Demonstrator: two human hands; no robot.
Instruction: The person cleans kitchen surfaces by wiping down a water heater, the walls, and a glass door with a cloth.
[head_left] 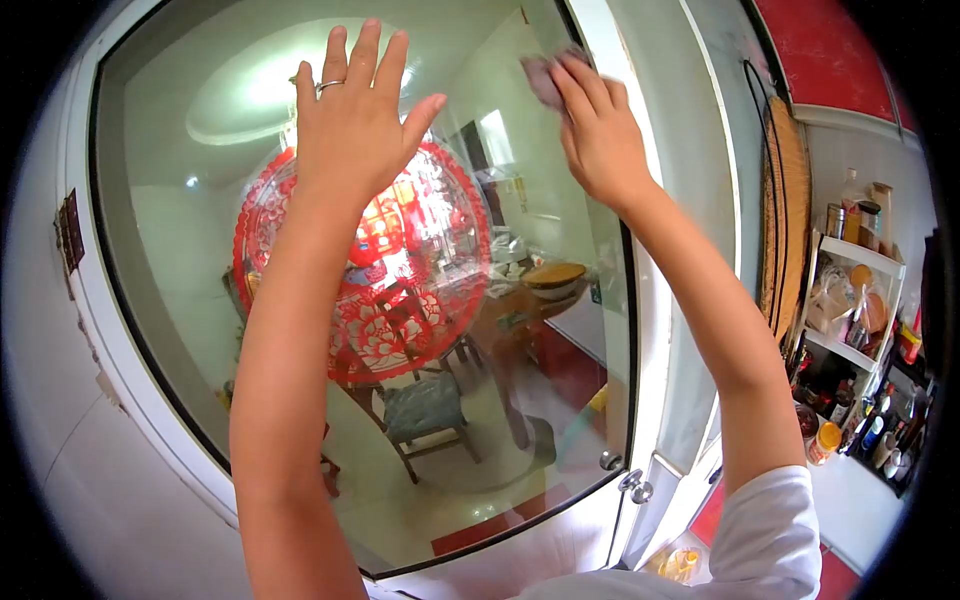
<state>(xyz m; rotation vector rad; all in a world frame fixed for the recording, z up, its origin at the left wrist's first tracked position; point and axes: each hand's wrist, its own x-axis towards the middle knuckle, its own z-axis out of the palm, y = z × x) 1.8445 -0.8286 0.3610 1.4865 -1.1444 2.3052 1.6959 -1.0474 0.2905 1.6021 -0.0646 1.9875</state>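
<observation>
My left hand (355, 120) lies flat against the glass pane (170, 240) of a white-framed door, fingers spread, with a ring on one finger. Up at the pane's right side, my right hand (600, 130) has its fingers closed on a grey-purple cloth (545, 80), which touches the glass near the frame. A round red paper-cut decoration (390, 345) is on the pane, partly covered by my left hand and forearm.
A door knob (636, 487) sits at the frame's lower right. To the right stand a white shelf rack (855, 255) with jars and bottles, and a wooden board (786, 220). Through the glass show a chair (425, 408) and a table.
</observation>
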